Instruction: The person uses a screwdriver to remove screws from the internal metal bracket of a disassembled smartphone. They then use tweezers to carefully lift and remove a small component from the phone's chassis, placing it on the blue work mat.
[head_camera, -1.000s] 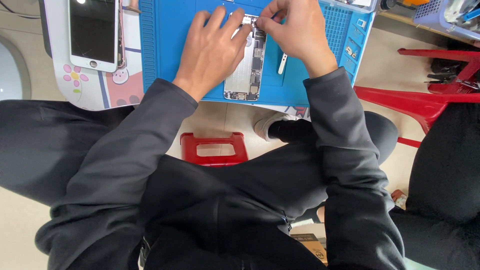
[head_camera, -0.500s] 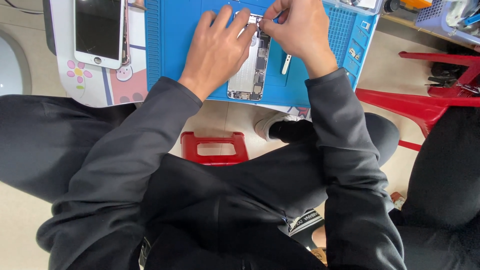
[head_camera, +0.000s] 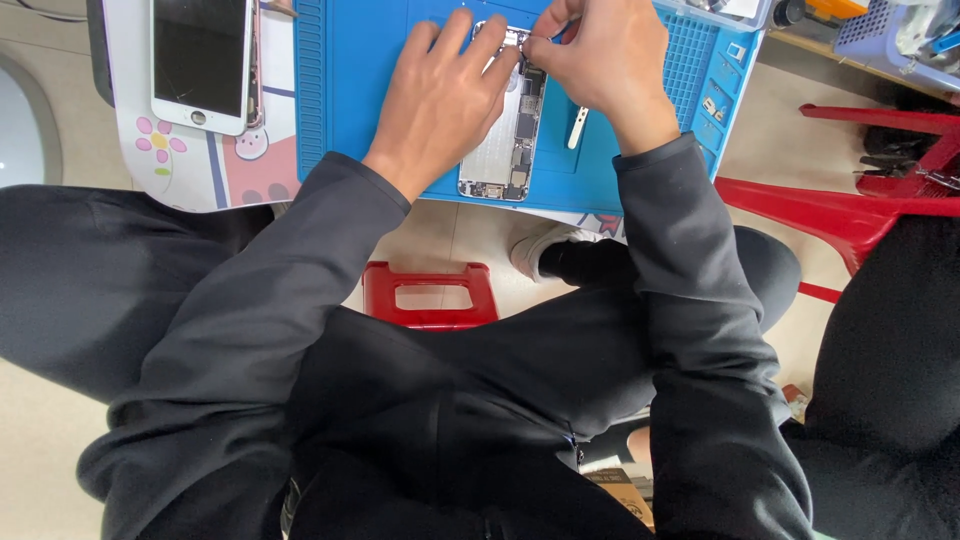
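1. The opened phone body (head_camera: 503, 130) lies on the blue mat (head_camera: 370, 80) on the desk, circuit boards exposed.
2. The screen panel (head_camera: 200, 62) is already off and lies well apart, to the left.
3. The left hand (head_camera: 445, 95) rests flat on the phone body, fingers spread, steadying it.
4. The right hand (head_camera: 600, 55) has fingers pinched narrow at the phone's top end; what they hold is too small to tell.
5. A small white strip (head_camera: 578, 127) lies just beside the phone.
6. Judgement: mid-disassembly; internal parts remain in place.
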